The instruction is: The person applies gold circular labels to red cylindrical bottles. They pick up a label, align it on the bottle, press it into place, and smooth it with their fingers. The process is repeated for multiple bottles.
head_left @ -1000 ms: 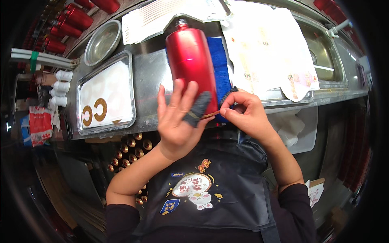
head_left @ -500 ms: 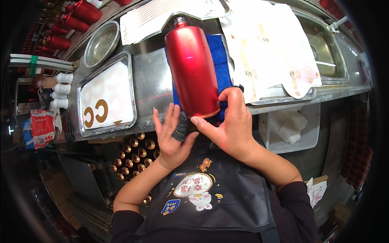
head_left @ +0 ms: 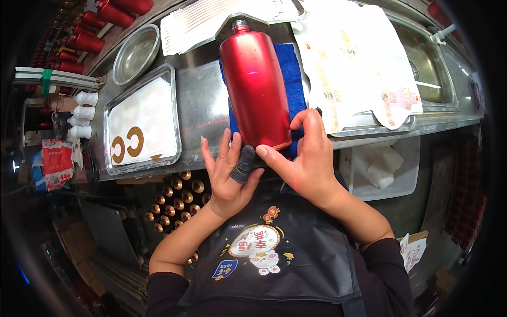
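A glossy red bottle (head_left: 256, 90) lies on a blue cloth (head_left: 289, 68), its threaded neck pointing away and its base facing me. My right hand (head_left: 312, 171) grips the base corner, with the thumb at the bottom edge and a bent index finger against the right side. At the left of the base is my left hand (head_left: 224, 185), its fingers spread. A black finger cover (head_left: 246, 165) on one of its fingers meets the bottle's lower edge. A thin gold-coloured rim shows along the base; part of it is hidden behind my fingers.
Left of the bottle, a metal tray (head_left: 177, 113) bears a white sheet with gold C-shaped labels (head_left: 135, 140). A round metal bowl (head_left: 135, 55) stands behind it. Label sheets (head_left: 356, 68) lie at right, near a sink (head_left: 449, 95). Several gold-topped pieces (head_left: 186, 196) sit below the bench edge.
The view has shifted slightly. The left hand's covered finger has come closer to the right thumb at the bottle's base. The right hand keeps its grip; the bottle stays on the cloth.
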Demonstrator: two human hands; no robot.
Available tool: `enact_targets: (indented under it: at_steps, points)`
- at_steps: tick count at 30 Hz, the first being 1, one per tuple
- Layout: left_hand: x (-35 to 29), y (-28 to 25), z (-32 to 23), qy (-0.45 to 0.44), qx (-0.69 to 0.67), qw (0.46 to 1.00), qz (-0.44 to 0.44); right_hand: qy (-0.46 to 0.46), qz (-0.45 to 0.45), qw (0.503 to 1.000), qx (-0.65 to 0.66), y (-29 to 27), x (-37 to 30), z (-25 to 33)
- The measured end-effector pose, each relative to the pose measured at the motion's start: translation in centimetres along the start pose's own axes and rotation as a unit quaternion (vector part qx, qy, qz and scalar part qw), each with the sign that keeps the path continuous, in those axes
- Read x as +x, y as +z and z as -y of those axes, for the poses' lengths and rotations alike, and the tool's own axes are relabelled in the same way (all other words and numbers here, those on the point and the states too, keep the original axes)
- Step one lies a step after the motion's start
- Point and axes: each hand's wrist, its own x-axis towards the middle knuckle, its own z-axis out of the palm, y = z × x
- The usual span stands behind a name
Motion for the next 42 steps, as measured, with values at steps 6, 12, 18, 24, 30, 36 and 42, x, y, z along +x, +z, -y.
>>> enact_targets:
  at_steps: [6,12,18,24,30,36,42]
  points:
    - [0.5,-0.2,-0.2,0.005,0.032,0.999,0.010,-0.009,-0.002,1.000,0.012,0.2,0.0,-0.5]
    - [1.2,-0.7,-0.6,0.005,0.050,0.998,0.028,-0.056,-0.029,0.998,0.029,0.3,0.0,-1.2]
    - [1.6,-0.7,-1.2,0.007,0.090,0.995,0.040,-0.016,0.009,0.998,0.059,-0.3,-0.2,-1.5]
    - [0.6,-1.9,-1.7,-0.022,0.052,0.998,0.035,0.111,0.054,0.969,0.215,-0.5,0.0,-1.7]
    - [0.6,-2.2,-1.5,-0.023,0.108,0.990,0.082,-0.044,-0.018,0.997,0.066,0.4,-0.2,-1.4]
    - [1.8,-2.3,-1.8,0.004,0.135,0.986,0.094,-0.018,0.001,0.996,0.091,0.3,-0.2,-1.7]
    - [1.4,-3.1,-2.2,-0.021,0.109,0.988,0.106,0.011,0.030,0.984,0.174,-0.1,0.0,-2.1]
